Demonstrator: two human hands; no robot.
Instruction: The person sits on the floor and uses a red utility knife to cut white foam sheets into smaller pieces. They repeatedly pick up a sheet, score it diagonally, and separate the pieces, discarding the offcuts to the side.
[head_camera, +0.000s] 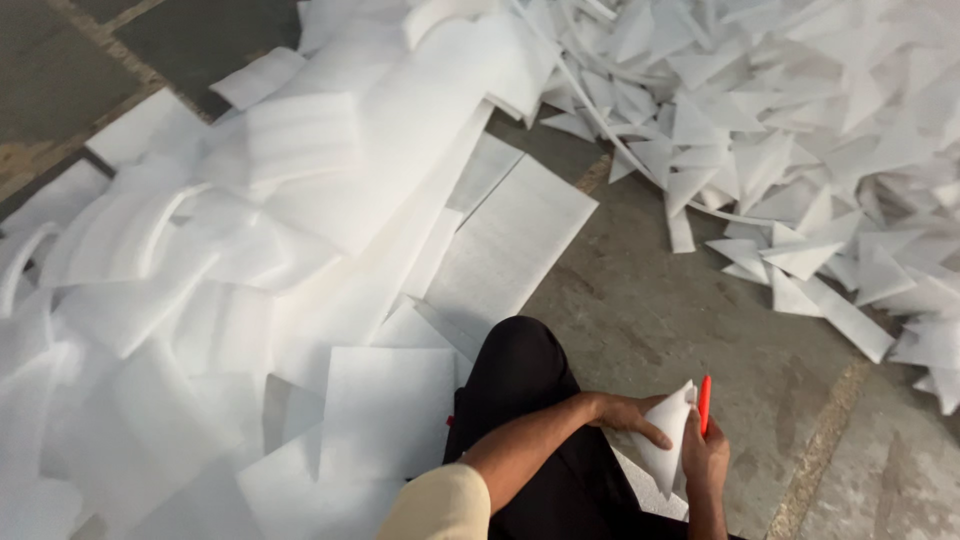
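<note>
Grey concrete floor (680, 320) with seams, white foam sheets (300, 250) heaped left, cut foam triangles (800, 130) piled right

Two hands: the left hand (628, 412) and right hand (706, 457), both at about five o'clock. One foam piece (668, 436) is held between them. One red cutter (704, 403) is there too. Foam sheets (330, 250) from nine to eleven o'clock are too many to count. Foam triangles (800, 130) from one to three o'clock are likewise uncountable.
</note>
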